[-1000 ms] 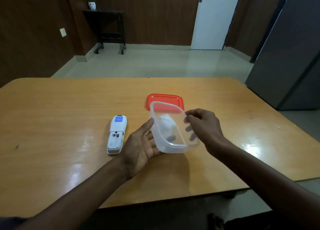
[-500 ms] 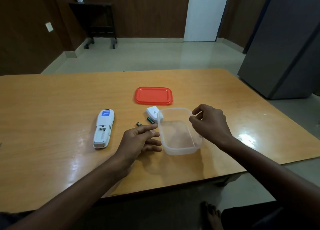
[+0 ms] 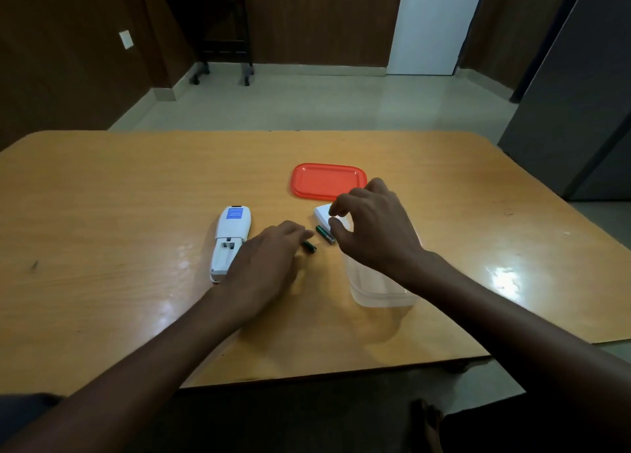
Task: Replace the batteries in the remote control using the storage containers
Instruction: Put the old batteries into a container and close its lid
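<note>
The white remote (image 3: pixel 229 241) lies back side up on the wooden table (image 3: pixel 102 196), with its battery bay uncovered. Its loose white cover (image 3: pixel 322 215) rests to the right, and two dark green batteries (image 3: pixel 324 234) (image 3: pixel 309 246) lie beside it. My left hand (image 3: pixel 266 265) reaches flat across the table, its blurred fingertips at the nearer battery. My right hand (image 3: pixel 372 230) hovers over the cover and the farther battery, thumb and fingers curled apart and holding nothing. The clear container (image 3: pixel 379 288) stands upright under my right wrist. Its red lid (image 3: pixel 327 181) lies flat behind.
The table's front edge runs just below my forearms. A grey cabinet (image 3: pixel 580 94) stands off the table's right side. A dark stand on wheels (image 3: pixel 218 32) and a white door (image 3: pixel 433 22) are at the far wall.
My right hand has let go of the clear container and moved left over the white cover. My left hand has slid forward to the nearer battery. The container stands on the table.
</note>
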Motion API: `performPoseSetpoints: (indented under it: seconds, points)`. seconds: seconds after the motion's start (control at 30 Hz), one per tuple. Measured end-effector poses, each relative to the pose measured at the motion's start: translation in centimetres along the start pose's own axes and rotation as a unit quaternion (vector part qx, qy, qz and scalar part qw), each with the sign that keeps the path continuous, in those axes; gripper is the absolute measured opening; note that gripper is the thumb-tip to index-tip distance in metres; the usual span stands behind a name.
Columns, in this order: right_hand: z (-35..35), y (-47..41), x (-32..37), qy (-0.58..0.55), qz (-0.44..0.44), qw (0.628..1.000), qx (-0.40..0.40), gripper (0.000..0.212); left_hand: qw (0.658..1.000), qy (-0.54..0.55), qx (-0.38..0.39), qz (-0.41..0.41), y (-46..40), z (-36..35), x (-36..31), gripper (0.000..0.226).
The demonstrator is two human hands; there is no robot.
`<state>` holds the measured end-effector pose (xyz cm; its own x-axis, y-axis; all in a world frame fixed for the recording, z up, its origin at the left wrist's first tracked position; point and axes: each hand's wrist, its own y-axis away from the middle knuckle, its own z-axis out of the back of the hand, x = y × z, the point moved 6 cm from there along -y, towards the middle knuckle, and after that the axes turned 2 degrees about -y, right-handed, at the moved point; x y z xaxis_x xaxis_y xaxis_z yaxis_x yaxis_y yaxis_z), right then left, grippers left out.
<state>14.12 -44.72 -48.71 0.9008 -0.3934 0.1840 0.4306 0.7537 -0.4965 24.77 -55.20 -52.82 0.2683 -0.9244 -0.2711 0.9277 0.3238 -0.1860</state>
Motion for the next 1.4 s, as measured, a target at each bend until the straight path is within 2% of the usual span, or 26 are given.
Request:
performPoseSetpoints:
  seconds: [0.13, 0.27, 0.37, 0.5, 0.63, 0.77, 0.9, 1.0, 1.07, 1.17, 1.3, 1.4]
  points:
    - [-2.2, -1.9, 1.5, 0.054, 0.040, 0.995, 0.074, 0.023, 0.998, -0.057, 0.009, -0.024, -0.1, 0.0, 0.1, 0.045]
    - [-3.6, -2.8, 2.1, 0.155, 0.019, 0.976, 0.153, 0.015, 0.999, -0.004, -0.010, 0.044, 0.0, 0.4, 1.3, 0.035]
    - [-4.1, -2.9, 2.4, 0.184, -0.016, 0.964, 0.192, 0.032, 0.997, 0.015, -0.038, 0.064, 0.3, 0.8, 1.7, 0.030]
    - [-4.7, -3.5, 2.5, 0.167, -0.025, 0.966, 0.195, 0.007, 0.995, 0.025, -0.066, 0.071, 0.2, 1.3, 2.3, 0.028]
    - [-5.1, -3.4, 2.7, 0.144, -0.007, 0.970, 0.193, 0.015, 0.993, 0.025, -0.083, 0.084, 0.2, 1.7, 2.7, 0.030]
    - [-4.7, -3.3, 2.8, 0.082, 0.008, 0.986, 0.142, 0.021, 0.988, 0.039, -0.110, 0.100, 0.3, 2.0, 3.1, 0.030]
    - [-2.5, -3.4, 2.3, -0.019, -0.025, 0.998, 0.047, 0.030, 0.965, 0.165, -0.159, 0.127, 0.2, 2.9, 3.4, 0.029]
    - [-0.4, -3.3, 1.0, -0.052, -0.056, 0.997, 0.012, 0.032, 0.937, 0.286, -0.171, 0.108, 0.4, 3.3, 2.1, 0.030]
    - [0.9, -3.0, -0.5, -0.059, -0.089, 0.994, 0.035, 0.025, 0.927, 0.332, -0.157, 0.076, 0.6, 2.9, 0.3, 0.031]
    - [2.4, -1.7, -2.9, -0.066, -0.151, 0.979, 0.118, 0.017, 0.922, 0.362, -0.129, 0.040, 1.1, 1.7, -2.4, 0.030]
    - [3.7, -0.1, -5.5, -0.071, -0.190, 0.968, 0.148, 0.014, 0.930, 0.347, -0.116, 0.032, 1.3, 0.4, -4.8, 0.027]
    - [3.4, 0.8, -7.0, -0.030, -0.188, 0.966, 0.174, 0.018, 0.941, 0.308, -0.136, 0.024, 1.3, 0.0, -5.5, 0.023]
